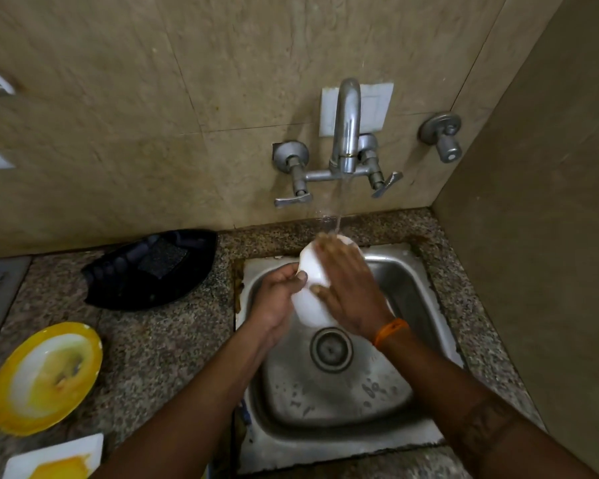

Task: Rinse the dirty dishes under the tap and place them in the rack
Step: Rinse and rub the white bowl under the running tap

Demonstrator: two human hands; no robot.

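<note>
A white smooth dish [308, 299], tilted on edge, is held over the square stainless steel sink [415, 288], right under the stream running from the curved chrome wall tap [346, 129]. The left hand [277, 299] grasps the dish from its left side, thumb curled over the rim. The right hand [346, 288] lies flat across the dish's face with fingers straight, pressing on it, the fingertips up in the falling water. An orange band [389, 331] sits on the right wrist.

The round drain [331, 349] shows below the dish, with water drops scattered over the sink floor. On the speckled granite counter [159, 340] to the left of the sink lies a dark blue plastic tray-like rack [153, 267], set against the beige tiled wall. Nearer the person, well apart from the sink, a round white plate with a yellow rim [45, 378] carries yellowish food stains, and a square white plate smeared with yellow [56, 458] lies just beside it at the bottom edge of the view
</note>
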